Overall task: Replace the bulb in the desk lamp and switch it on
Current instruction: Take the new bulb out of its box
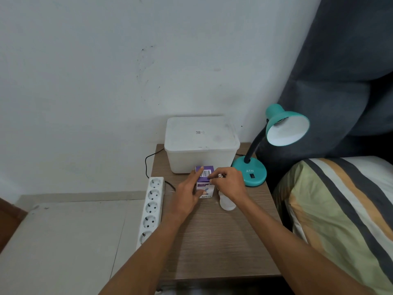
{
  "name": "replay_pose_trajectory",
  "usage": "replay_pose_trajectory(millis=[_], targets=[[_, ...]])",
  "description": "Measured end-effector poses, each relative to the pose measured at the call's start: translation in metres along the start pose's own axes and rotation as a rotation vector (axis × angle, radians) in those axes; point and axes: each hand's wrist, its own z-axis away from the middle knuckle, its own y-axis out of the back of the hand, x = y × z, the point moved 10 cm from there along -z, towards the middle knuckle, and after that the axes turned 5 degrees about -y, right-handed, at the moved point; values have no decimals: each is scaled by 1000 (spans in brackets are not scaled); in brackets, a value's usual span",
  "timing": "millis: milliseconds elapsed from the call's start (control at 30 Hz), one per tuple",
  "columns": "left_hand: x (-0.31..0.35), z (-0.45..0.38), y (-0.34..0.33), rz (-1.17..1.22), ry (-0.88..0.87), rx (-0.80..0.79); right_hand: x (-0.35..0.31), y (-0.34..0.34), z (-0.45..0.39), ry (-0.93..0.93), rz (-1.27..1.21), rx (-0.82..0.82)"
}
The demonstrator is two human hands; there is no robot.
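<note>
Two hands on one little box, so here's the rundown:

Step in hand: looks like opening the purple bulb box (204, 181), which stands just below centre frame on the wooden table (212, 241), right in front of the white plastic tub (202, 143).

Left hand (187, 193): steadying the box from its left side, index finger laid up along it. More of a brace than a full clench.

Right hand (228, 184): fingertips pinching at the top flap by the barcode. Grasping the flap edge, as far as I can tell.

Loose bulb (227, 202): white one lying on the table, partly under the right hand, just right of the box. Probably the old one, but can't say for sure.

Lamp (276, 141): teal gooseneck, right of centre. Shade tilted toward the camera and the socket looks empty, though it's shadowed in there.

Switch (252, 176): black rocker on the teal base, not touched yet.

Power strip (151, 206): left edge of the table, with a black cord running near it.

Tip for doing it well: keep the left hand pinning the box down low, so the flap peels up instead of the whole box tipping. Mind the loose bulb too, it could roll off if nudged.
</note>
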Motion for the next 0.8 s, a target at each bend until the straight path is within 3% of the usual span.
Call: replay_pose_trajectory(millis=[500,800], targets=[[-3,1,2,-27,59,97,13,-5,2,-157,-142,41],[-5,-21,10,-54,82,144,29,26,-1,-208,-274,216]])
